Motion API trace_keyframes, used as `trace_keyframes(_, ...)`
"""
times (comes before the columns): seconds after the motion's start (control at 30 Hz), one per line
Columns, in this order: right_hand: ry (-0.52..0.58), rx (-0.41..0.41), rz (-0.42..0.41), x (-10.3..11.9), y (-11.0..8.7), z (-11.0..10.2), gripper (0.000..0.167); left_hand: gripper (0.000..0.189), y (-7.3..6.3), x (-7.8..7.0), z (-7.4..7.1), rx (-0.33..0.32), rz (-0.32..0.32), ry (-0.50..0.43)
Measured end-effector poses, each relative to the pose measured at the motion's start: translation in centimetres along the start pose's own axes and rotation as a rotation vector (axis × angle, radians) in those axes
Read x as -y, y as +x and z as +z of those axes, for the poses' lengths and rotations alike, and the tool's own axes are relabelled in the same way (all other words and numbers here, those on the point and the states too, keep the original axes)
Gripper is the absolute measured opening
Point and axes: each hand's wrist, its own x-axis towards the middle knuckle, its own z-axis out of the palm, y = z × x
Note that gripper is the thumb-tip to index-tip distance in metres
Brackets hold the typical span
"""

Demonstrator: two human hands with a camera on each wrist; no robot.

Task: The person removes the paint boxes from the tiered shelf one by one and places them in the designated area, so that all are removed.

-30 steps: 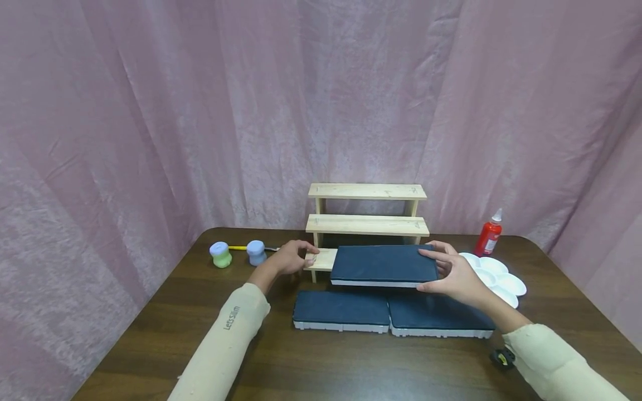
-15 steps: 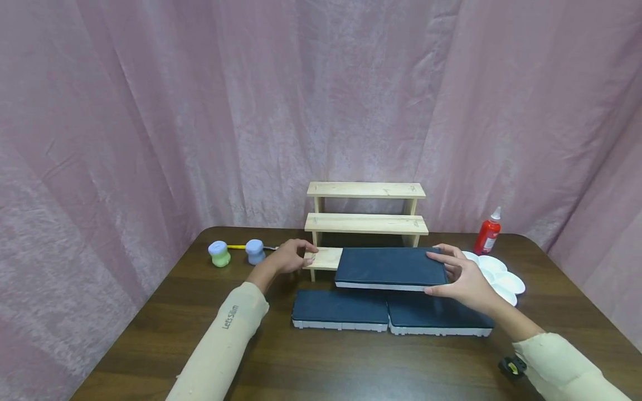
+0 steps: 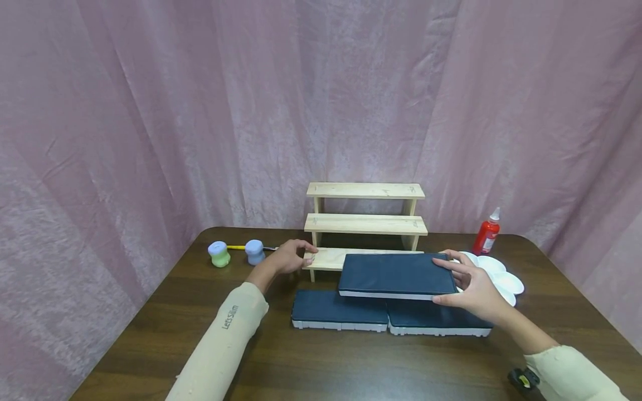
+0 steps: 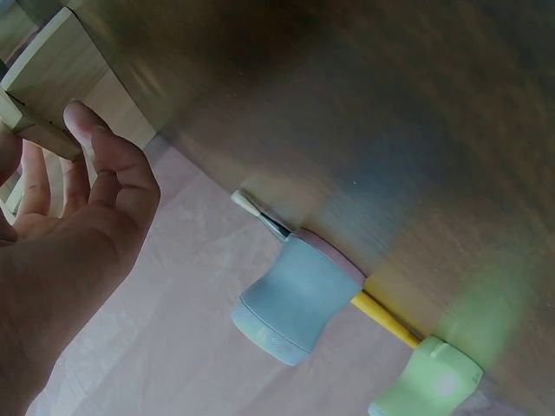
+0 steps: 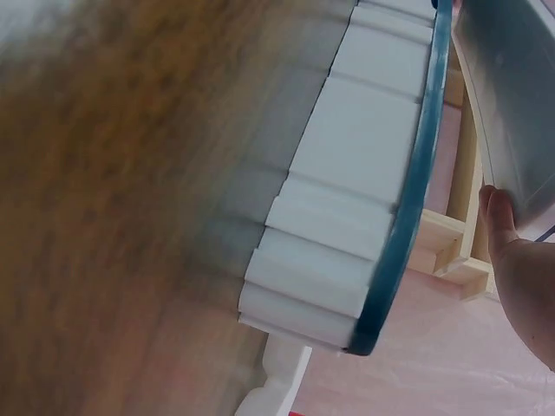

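My right hand [image 3: 473, 284] grips the right end of a flat box with a dark blue lid and white base [image 3: 396, 274], thumb below and fingers on top. The box is held just in front of the lowest step of a three-step wooden shelf [image 3: 366, 224] and overlaps the two boxes below it. My left hand [image 3: 288, 257] pinches the left end of that lowest step; the left wrist view shows the fingers curled round the wood [image 4: 48, 130]. Two similar boxes lie side by side on the table, a left box [image 3: 338, 307] and a right box [image 3: 446, 320].
At the left stand a green pot [image 3: 219, 254] and a blue pot [image 3: 254, 252], with a yellow-handled paintbrush [image 3: 236, 247] behind them. A white flower-shaped palette [image 3: 507, 282] and a red squeeze bottle [image 3: 486, 235] are at the right. A pink curtain [image 3: 371, 100] hangs behind the table.
My right hand has drawn the box rightward and toward me, off the lowest step's view, so more of the step shows. The left hand has stayed at the step's left end.
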Motion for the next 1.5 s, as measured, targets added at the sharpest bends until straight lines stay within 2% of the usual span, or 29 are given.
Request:
trace_keyframes(0.73,0.034,0.012,-0.001,1.2,-2.2,-0.4,0.073,0.026,0.2,0.4,-0.1,0.01,0.003,0.017)
trace_keyframes(1.07,0.15,0.043,-0.088,1.1,-3.1,0.0,0.071,0.027,0.0,0.2,-0.1,0.014,0.01,-0.018)
trace_keyframes(1.5,0.232,0.097,-0.091,1.4,-3.9,0.5,0.069,0.026,0.0,0.1,0.0,0.014,0.013,-0.009)
